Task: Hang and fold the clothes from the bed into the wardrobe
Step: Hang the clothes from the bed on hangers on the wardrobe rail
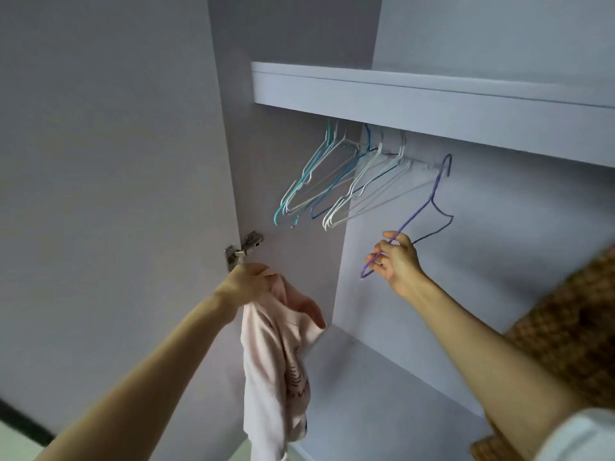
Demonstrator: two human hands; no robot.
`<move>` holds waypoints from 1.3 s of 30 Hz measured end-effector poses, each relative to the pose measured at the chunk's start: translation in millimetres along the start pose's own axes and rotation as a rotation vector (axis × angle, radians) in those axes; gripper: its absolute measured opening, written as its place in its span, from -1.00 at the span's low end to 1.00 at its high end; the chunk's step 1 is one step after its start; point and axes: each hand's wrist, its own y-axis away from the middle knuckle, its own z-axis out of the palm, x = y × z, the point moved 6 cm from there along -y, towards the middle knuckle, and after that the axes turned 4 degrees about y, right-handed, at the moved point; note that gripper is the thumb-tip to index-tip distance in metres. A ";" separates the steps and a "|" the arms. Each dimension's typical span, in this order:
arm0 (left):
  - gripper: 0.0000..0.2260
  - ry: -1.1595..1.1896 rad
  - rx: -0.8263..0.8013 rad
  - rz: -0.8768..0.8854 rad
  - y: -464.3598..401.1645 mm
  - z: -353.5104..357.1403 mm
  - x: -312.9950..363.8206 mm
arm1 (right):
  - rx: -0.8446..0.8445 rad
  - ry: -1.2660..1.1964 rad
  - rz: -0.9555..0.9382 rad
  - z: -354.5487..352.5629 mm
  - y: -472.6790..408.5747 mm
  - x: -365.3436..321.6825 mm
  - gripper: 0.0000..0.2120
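My right hand (396, 257) pinches purple hanger (429, 207), hook on rail (422, 166); left hand (246, 282) grips pink top (276, 354). Risk: hook snags coming off, top slips.

Soft pink cloth garment (276, 357), seemingly coated-wire purple hanger (429, 207), matt smooth wardrobe (432, 94).

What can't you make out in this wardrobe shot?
Head view:
- Rail: mostly hidden behind the shelf edge.
- Pink top: bunched under the left hand, print unreadable.
- Purple hanger: hook blurred, on or off the rail unclear; right hand covers part.
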 end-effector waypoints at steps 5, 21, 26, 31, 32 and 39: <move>-0.86 -0.491 0.004 0.001 22.5 4.2 -16.6 | -0.026 0.046 0.078 -21.1 66.6 80.3 -0.73; -0.78 -0.204 -0.008 0.060 50.5 18.1 -25.4 | 0.340 -0.001 -0.134 -30.0 146.0 88.5 -0.59; -0.80 -0.319 -0.040 0.066 55.1 17.5 -36.3 | 0.175 -0.404 -0.025 6.5 143.4 65.3 -0.54; -0.73 -0.461 -0.060 0.137 68.0 8.9 -27.1 | 0.079 -0.422 -0.013 31.1 137.6 47.7 -0.54; -0.80 -0.459 -0.074 0.150 72.0 6.4 -22.3 | 0.078 -0.392 -0.018 37.3 136.1 49.7 -0.57; -0.84 -0.182 -0.119 0.284 90.5 -37.3 12.8 | 0.271 0.042 -0.086 35.3 129.6 98.8 -0.67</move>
